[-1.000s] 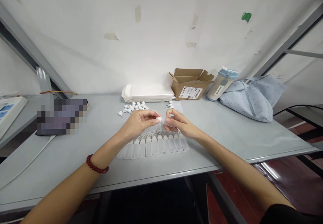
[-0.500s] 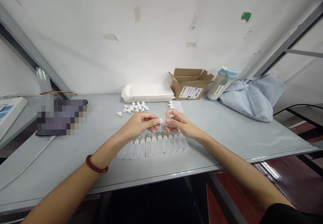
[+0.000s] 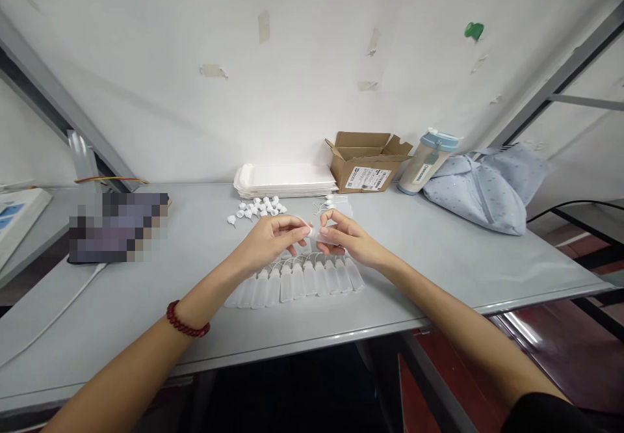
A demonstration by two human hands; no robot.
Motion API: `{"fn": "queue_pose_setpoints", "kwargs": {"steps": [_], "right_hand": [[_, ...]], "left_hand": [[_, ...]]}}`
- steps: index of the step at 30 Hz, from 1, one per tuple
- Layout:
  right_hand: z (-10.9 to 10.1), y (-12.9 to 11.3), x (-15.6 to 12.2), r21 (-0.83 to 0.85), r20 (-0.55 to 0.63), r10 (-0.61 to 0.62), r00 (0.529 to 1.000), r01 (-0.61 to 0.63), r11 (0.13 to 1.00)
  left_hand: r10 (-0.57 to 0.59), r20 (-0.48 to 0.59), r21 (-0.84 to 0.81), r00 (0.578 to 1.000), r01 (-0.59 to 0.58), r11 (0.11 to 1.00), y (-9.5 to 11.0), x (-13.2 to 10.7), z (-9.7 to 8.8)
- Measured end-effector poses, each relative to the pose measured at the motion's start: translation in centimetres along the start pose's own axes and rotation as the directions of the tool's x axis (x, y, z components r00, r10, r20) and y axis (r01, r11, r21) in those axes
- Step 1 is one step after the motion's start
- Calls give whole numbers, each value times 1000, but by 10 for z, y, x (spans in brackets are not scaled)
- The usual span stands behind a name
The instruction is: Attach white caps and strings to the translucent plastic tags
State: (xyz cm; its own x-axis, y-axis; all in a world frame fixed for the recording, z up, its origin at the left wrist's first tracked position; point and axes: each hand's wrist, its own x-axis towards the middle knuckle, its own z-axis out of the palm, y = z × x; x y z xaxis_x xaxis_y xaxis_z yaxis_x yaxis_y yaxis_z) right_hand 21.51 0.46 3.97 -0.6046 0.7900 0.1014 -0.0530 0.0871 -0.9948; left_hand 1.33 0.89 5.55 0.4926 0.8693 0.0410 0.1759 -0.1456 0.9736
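Above the grey table, my left hand [image 3: 273, 238] pinches a small white cap [image 3: 312, 232] between thumb and fingers. My right hand [image 3: 348, 238] is closed around a small translucent squeeze bottle [image 3: 325, 238], its neck end turned toward the left hand. Cap and bottle meet between the fingertips; fingers hide how far they are joined. Just below both hands lies a row of similar bottles [image 3: 298, 281] with white caps and thin looped straps. Several loose white pointed caps [image 3: 263, 207] are heaped beyond my left hand. More clear bottles [image 3: 344, 205] lie behind my right hand.
A stack of white flat trays [image 3: 287, 179] and an open cardboard box [image 3: 368, 176] stand against the wall. To their right are a blue-lidded tumbler [image 3: 426, 163] and a pale blue cloth bag [image 3: 478, 192]. A blurred-out phone [image 3: 117, 225] with a cable lies left.
The left fingertips have shifted slightly at the cap, while the right hand stays in place around the bottle. Everything on the table looks unmoved.
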Motion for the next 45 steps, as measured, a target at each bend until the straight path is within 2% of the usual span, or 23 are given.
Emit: {"fn": "queue_pose_setpoints", "kwargs": {"steps": [5, 16, 21, 26, 32, 37, 42, 45], "right_hand": [[1, -1, 0, -13, -11, 13, 1000, -13, 1000], [0, 0, -1, 5, 4, 29, 1000, -29, 1000], [-1, 2, 0, 17, -7, 32, 999, -32, 999], [0, 2, 1, -14, -55, 5, 998, -6, 1000], [-1, 3, 1, -93, -168, -51, 985, 36, 995], [-3, 3, 2, -186, -225, -103, 969, 61, 981], [-3, 3, 2, -188, -247, -122, 961, 76, 979], [-2, 2, 2, -178, -266, -121, 956, 75, 981]], "left_hand": [[-81, -15, 48, 997, 82, 996, -1, 2, 1], [19, 39, 122, 999, -24, 992, 4, -3, -1], [32, 1, 107, 999, -32, 994, 4, -3, 1], [15, -61, 69, 998, -11, 998, 2, -1, 0], [-41, -158, -76, 987, 29, 997, -3, 2, -3], [-56, -166, -85, 984, 43, 995, -2, 2, -3], [-7, -177, -43, 984, 0, 999, -5, 2, -4], [-20, -169, -87, 985, 5, 996, -4, 3, -3]]}}
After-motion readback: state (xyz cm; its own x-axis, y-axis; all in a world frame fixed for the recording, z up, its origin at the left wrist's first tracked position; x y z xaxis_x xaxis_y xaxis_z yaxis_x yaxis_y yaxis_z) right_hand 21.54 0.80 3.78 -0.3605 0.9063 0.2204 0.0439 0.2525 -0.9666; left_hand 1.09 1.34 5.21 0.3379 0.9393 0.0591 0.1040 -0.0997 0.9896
